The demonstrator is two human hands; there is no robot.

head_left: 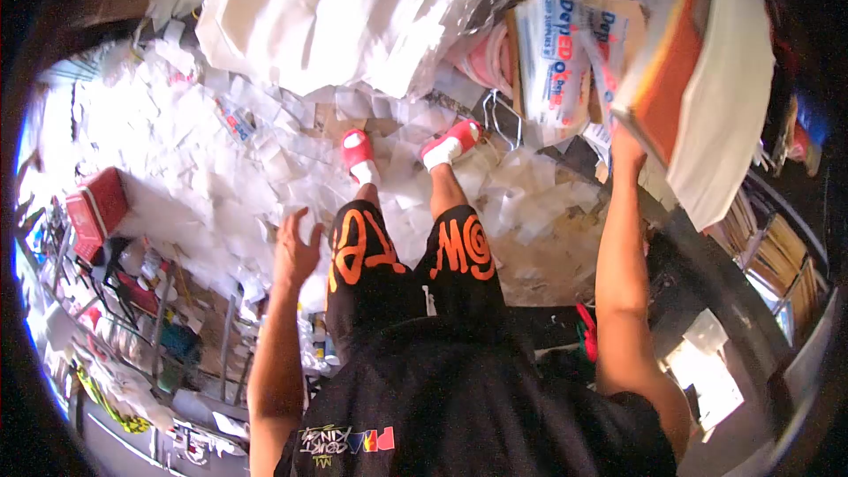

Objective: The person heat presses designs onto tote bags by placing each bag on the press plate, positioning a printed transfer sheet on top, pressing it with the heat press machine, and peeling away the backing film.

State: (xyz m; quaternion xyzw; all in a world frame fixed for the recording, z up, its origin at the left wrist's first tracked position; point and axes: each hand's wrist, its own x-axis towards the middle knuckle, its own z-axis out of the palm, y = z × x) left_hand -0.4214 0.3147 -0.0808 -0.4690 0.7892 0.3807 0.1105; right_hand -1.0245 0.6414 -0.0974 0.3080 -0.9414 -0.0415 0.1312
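Note:
My left hand (296,247) is held out over the papers beside my knee, fingers apart and nothing in it. On the right, my right hand (627,155) is raised at the lower edge of a large orange-and-white board (676,93), seemingly gripping it. The board hides part of those fingers, and it is tilted and blurred. Close to that hand is a plastic-wrapped package (556,66) with blue and red "DepED" lettering. Loose white papers (256,168) cover the floor around my red-and-white footwear (358,152).
A big white plastic-like sheet (327,18) hangs ahead. A red box (99,208) sits at left, above a cluttered metal rack (159,327). Stacked folders (777,256) fill a shelf at right. A thin metal frame (503,119) stands near my foot.

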